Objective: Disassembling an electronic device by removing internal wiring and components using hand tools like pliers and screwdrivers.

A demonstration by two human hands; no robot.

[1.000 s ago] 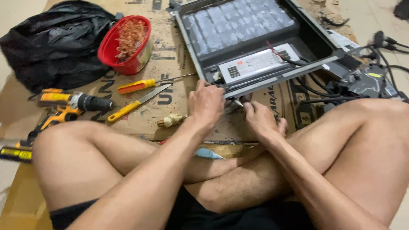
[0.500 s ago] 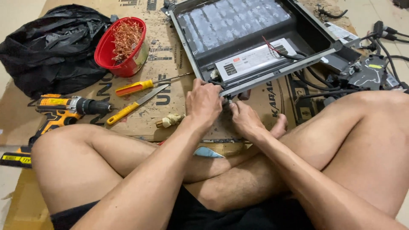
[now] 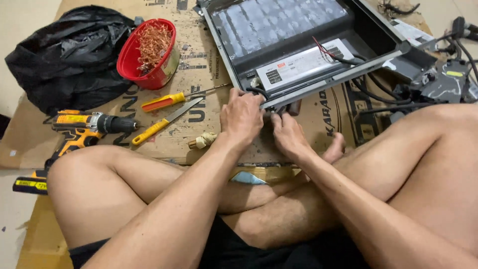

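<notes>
person sits cross-legged on cardboard sheet (image 3: 199,65). left hand (image 3: 242,117) rests on near edge of open grey metal casing (image 3: 298,55), fingers curled over the rim by a black cable; can't tell if it's pinching anything. right hand (image 3: 289,134) just beside it, fingertips at same edge, grip hidden, can't tell. casing lies straight ahead w/ white driver box (image 3: 303,65) inside. left of hands: yellow screwdriver (image 3: 167,101), yellow-handled file (image 3: 164,121), red bowl (image 3: 149,52) of copper wire, cordless drill (image 3: 84,127), black bag (image 3: 64,57).

floor (image 3: 20,20): pale, smooth | cover: flattened brown cardboard (image 3: 199,74) | light: even
</notes>
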